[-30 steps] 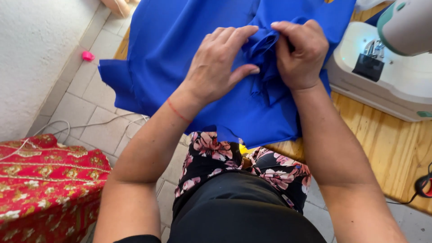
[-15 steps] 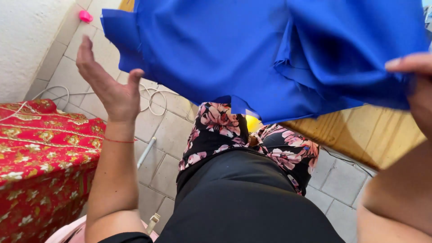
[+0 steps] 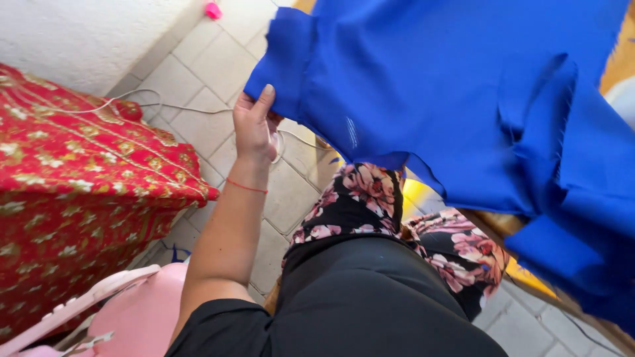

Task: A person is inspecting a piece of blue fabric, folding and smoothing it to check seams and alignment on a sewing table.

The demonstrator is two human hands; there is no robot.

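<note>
**Left hand gripping the edge of blue cloth**

The left hand [image 3: 254, 125] was closed on the lower left edge of the blue cloth [image 3: 450, 99], thumb on top and fingers tucked underneath. The right hand was out of view, so its grip could not be told. The cloth hung off a wooden table [image 3: 522, 274], over the person's lap. This looked like gathering or shifting the fabric; the next move would need a firm pinch to keep the edge from slipping. Below lay a tiled floor [image 3: 198, 73], a white cable [image 3: 165, 106] and a red patterned cover [image 3: 79, 192].
</note>
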